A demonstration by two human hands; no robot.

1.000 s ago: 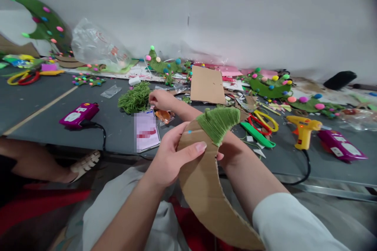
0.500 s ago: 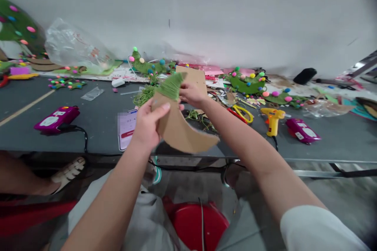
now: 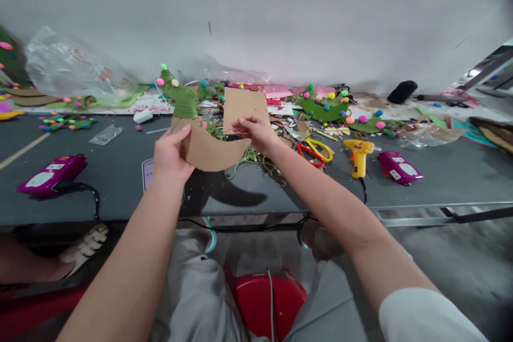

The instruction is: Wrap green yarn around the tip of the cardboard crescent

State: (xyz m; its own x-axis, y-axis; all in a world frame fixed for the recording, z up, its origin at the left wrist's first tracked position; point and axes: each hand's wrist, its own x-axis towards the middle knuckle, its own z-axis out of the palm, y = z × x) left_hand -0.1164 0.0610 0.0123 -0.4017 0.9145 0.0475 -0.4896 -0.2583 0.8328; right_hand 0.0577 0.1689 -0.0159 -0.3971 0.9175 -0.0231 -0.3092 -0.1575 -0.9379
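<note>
Where the left hand [image 3: 172, 155] closes on the cardboard crescent [image 3: 216, 155], thumb on the near face and fingers behind, the grip sits just below the green yarn wrap [image 3: 185, 104]. Crescent is held up over the tabletop [image 3: 120, 171], nearer its front edge than its back, its shadow [image 3: 236, 196] falling on the surface. Long axis runs from the wrapped end, away and to the left, then bends round in a bare arc to a point at the right. Left hand nearer the wrap; right hand [image 3: 258, 133] just beside the bare tip, touching or not, cannot tell. Right fingers loosely curled; cannot tell whether a strand is pinched between them. Loose green yarn [image 3: 251, 155] lies in a tangle below that hand. Counts: one crescent in hand; one upright-looking cardboard rectangle [image 3: 245, 104] towards the back edge; two scissors, one with red handles [image 3: 310, 155], one with yellow [image 3: 320, 149]; one yellow glue gun [image 3: 358, 156] right of these; two purple boxes, one at the front left [image 3: 52, 175], one beside the glue gun [image 3: 399, 167]; one white adapter [image 3: 143, 116]; one phone [image 3: 147, 173], partly hidden by the left hand. Pom-pom-trimmed green pieces [image 3: 324, 111] along the back overlap too much for a sure count.
</note>
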